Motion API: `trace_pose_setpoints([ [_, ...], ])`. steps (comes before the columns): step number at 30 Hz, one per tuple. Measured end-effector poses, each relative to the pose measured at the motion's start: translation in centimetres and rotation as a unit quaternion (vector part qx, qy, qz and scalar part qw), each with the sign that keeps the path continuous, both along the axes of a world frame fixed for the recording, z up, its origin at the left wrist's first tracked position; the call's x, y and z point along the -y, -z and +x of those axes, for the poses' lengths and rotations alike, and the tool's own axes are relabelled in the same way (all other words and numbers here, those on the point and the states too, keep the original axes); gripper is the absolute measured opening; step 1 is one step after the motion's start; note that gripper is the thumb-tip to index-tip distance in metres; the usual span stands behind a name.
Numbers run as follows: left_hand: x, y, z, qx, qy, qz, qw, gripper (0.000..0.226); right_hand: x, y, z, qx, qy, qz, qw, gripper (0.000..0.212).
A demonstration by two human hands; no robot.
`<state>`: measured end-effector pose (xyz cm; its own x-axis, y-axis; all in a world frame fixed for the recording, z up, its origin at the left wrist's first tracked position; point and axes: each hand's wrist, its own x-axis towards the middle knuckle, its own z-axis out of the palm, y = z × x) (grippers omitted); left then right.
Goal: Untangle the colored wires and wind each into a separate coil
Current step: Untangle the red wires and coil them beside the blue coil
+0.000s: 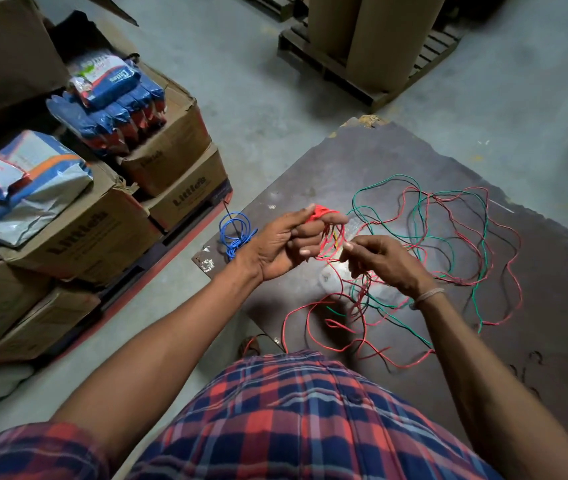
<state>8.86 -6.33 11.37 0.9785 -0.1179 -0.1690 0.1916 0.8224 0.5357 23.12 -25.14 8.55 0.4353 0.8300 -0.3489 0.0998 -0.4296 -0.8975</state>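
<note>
red wire: (372, 348) mostly loose on the board, looping from near my shirt out to the far right, crossing the green many times; one run climbs to my hands.
red coil: (324, 216) a few turns wound round my left fingers, held above the board; small so far, most of the red not yet taken up.
green wire: (483, 251) slack on the board, threaded through the red loops, not in either hand as far as I can tell.
blue coil: (235, 233) wound already, lying at the board's left corner, well apart from the tangle.
left hand: (286, 244) palm up, fingers curled through the red turns, thumb against them, clamped on the coil.
right hand: (382, 261) fingertips pinched together on the red strand just beside the coil; strand hangs down from it into the tangle.
step: my read is winding red, mid-way; blue done, green untouched.
next move: probably feed another turn onto my left fingers, but the red has to slide free of the green crossings first; I'd pull slack gently, lift the strand over the green where it snags.
risk: tugging hard could tighten a knot or drag the green along.
board: (552, 341) dark sheet on the concrete floor, carries all the wire.
surroundings: cardboard boxes (171, 147) with blue packets stacked to my left.
</note>
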Motion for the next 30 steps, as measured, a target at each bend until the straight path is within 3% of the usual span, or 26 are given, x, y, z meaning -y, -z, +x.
trace_pose_setpoints([
  [4, -0.4, -0.1, 1.2, -0.016, -0.150, -0.055, 0.987, 0.052, 0.5, 1.3, -1.3, 0.033, -0.063, -0.061, 0.996, 0.017],
  [6, -0.5, 0.1, 2.1, -0.032, -0.224, -0.045, 0.973, 0.041, 0.7, 1.4, -1.8, 0.060, -0.093, -0.067, 0.992, 0.009],
  [8, -0.1, 0.6, 3.1, -0.054, -0.264, 0.029, 0.962, 0.030, 0.4, 0.8, -2.1, 0.100, -0.127, -0.067, 0.985, 0.007],
  [10, 0.6, 1.0, 3.7, -0.068, -0.262, 0.192, 0.943, 0.029, 0.0, -0.2, -2.3, 0.144, -0.164, -0.065, 0.974, 0.016],
  [12, 0.8, 2.2, 4.1, -0.048, -0.218, 0.439, 0.870, 0.026, -0.2, -1.0, -2.0, 0.158, -0.164, -0.062, 0.972, 0.019],
  [14, 0.4, 3.0, 3.8, -0.029, -0.123, 0.657, 0.743, 0.019, -0.1, -1.3, -1.3, 0.163, -0.130, -0.066, 0.976, 0.017],
  [17, -0.5, 4.2, 3.2, -0.009, 0.026, 0.814, 0.581, 0.021, 0.3, -0.9, 0.5, 0.206, -0.097, -0.098, 0.969, 0.017],
  [19, -0.8, 4.6, 2.7, 0.018, 0.087, 0.851, 0.517, 0.036, 0.6, -0.3, 1.6, 0.247, -0.109, -0.118, 0.956, 0.018],
  [22, -1.1, 4.4, 1.9, 0.063, 0.105, 0.853, 0.508, 0.052, 1.2, 0.6, 2.3, 0.248, -0.112, -0.129, 0.953, 0.021],
  [24, -1.6, 4.5, 1.8, 0.075, 0.061, 0.855, 0.510, 0.043, 1.2, 1.1, 2.0, 0.244, -0.116, -0.132, 0.954, 0.026],
  [27, -1.9, 4.5, 2.1, 0.019, -0.028, 0.866, 0.499, 0.026, 1.0, 1.9, 1.7, 0.251, -0.093, -0.136, 0.954, 0.028],
  [29, -1.9, 4.1, 2.2, -0.020, -0.059, 0.853, 0.518, 0.020, 1.0, 2.3, 1.6, 0.264, -0.075, -0.138, 0.952, 0.034],
  [30, -2.0, 3.8, 2.2, -0.054, -0.069, 0.834, 0.544, 0.020, 1.1, 2.5, 1.6, 0.273, -0.070, -0.138, 0.949, 0.041],
])
